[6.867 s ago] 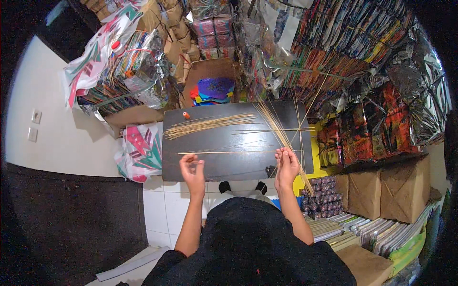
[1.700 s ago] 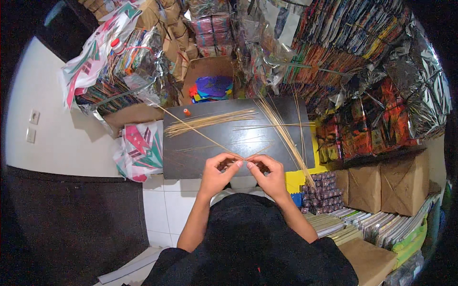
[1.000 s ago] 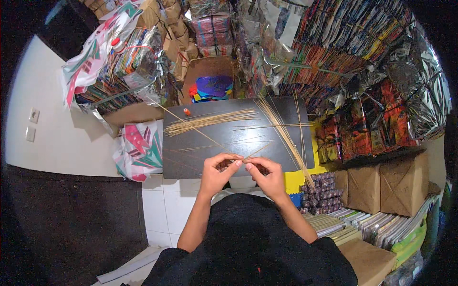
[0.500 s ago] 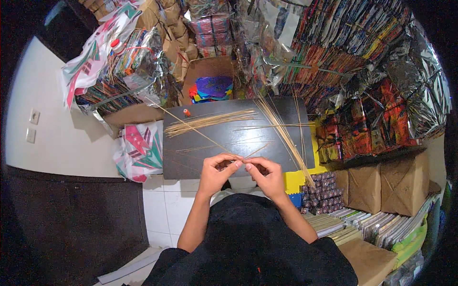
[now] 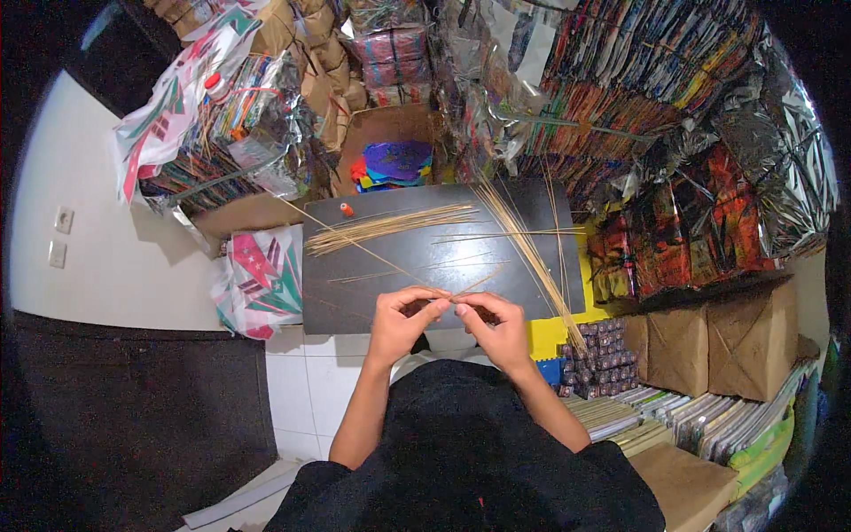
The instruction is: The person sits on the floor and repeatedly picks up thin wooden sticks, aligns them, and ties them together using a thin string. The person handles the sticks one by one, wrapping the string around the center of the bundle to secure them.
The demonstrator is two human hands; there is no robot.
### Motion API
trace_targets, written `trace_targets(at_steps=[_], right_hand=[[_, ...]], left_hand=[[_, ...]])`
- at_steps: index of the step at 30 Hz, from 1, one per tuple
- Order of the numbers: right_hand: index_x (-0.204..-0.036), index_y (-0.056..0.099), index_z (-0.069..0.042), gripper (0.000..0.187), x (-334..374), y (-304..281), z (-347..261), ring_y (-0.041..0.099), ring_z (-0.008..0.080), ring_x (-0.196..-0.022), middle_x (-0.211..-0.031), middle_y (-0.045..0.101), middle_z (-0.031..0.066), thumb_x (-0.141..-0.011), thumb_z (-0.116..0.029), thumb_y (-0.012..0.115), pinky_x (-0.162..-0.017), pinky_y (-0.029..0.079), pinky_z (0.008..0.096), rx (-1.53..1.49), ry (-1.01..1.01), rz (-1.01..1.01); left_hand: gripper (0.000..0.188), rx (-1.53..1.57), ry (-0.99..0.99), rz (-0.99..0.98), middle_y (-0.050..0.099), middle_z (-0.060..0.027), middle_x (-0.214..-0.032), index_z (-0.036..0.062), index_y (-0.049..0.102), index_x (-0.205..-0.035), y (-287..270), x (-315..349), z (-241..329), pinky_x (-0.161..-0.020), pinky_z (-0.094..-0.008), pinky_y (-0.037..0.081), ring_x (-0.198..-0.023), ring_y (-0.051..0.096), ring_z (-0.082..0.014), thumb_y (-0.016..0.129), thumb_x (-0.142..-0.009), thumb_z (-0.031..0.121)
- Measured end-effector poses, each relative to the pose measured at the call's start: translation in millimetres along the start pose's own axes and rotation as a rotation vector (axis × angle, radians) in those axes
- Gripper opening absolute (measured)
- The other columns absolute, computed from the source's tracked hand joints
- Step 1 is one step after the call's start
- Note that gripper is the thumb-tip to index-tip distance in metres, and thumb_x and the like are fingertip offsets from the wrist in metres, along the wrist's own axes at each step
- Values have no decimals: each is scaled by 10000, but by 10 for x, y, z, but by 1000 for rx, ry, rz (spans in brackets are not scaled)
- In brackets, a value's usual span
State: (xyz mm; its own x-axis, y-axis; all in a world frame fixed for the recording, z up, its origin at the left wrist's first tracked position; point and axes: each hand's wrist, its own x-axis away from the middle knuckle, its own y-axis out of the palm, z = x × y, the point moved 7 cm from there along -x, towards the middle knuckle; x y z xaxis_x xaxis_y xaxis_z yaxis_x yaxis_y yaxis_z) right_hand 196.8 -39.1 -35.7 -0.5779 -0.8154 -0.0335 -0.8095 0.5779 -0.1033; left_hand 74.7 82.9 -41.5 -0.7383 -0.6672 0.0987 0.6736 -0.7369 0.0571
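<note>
Over the near edge of the dark table (image 5: 399,306), my left hand (image 5: 406,321) and my right hand (image 5: 489,324) meet with their fingertips pinched close together. Between them are thin bamboo sticks: a long stick (image 5: 355,244) runs up and left from my left fingers, and a shorter stick (image 5: 474,283) points up and right. The two cross where my fingertips meet; what else they pinch is too small to make out. Beyond my hands lies a bundle of bamboo sticks (image 5: 390,228), with a second bundle (image 5: 523,239) slanting along the right side. A small orange spool (image 5: 347,210) stands near the back.
Wrapped stacks of folded, colourful sheets (image 5: 603,115) rise behind and to the right. Brown paper packages (image 5: 752,341) and a pile of small dark spools (image 5: 601,363) sit at the right. A printed plastic bag (image 5: 260,275) hangs by the table's left edge.
Almost nothing differs. The long stick's far end has shifted slightly; both hands keep their pinch in the same place.
</note>
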Motion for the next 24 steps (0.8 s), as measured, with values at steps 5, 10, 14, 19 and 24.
trace_targets(at_steps=[5, 10, 14, 19, 24], right_hand=[[-1008, 754, -19, 140, -13, -30, -154, 688, 166, -825, -955, 744, 102, -879, -63, 722, -726, 532, 283, 115, -130, 34], [-999, 756, -24, 142, -17, -29, -182, 712, 217, -898, -977, 753, 107, -863, -46, 722, -788, 549, 320, 121, -154, 25], [-997, 755, -21, 139, -12, -18, -181, 710, 211, -887, -975, 753, 106, -864, -46, 722, -776, 547, 314, 113, -150, 21], [-1000, 756, -20, 142, 2, -15, -156, 708, 195, -859, -971, 752, 113, -866, -51, 725, -745, 542, 298, 105, -146, 19], [-1009, 758, -18, 149, 3, -1, -182, 706, 185, -851, -969, 752, 118, -869, -55, 723, -734, 542, 297, 109, -174, 13]], left_hand=[[132, -33, 59, -2, 752, -98, -977, -23, 762, -966, 11, -5, 90, -691, -251, 546, -802, 674, -117, 767, -866, 63], [129, -47, 79, -18, 750, -109, -1003, -21, 764, -967, 8, -13, 82, -714, -251, 548, -845, 680, -126, 765, -866, 60], [147, -28, 96, -28, 748, -108, -1011, -16, 765, -989, 5, -1, 83, -743, -248, 549, -877, 681, -126, 763, -874, 75], [106, -46, 130, -8, 744, -115, -990, -23, 758, -946, -1, 9, 119, -703, -251, 550, -842, 679, -134, 763, -851, 26], [111, -32, 122, 1, 741, -105, -969, -23, 755, -953, -7, 25, 115, -687, -247, 544, -816, 675, -128, 759, -857, 32]])
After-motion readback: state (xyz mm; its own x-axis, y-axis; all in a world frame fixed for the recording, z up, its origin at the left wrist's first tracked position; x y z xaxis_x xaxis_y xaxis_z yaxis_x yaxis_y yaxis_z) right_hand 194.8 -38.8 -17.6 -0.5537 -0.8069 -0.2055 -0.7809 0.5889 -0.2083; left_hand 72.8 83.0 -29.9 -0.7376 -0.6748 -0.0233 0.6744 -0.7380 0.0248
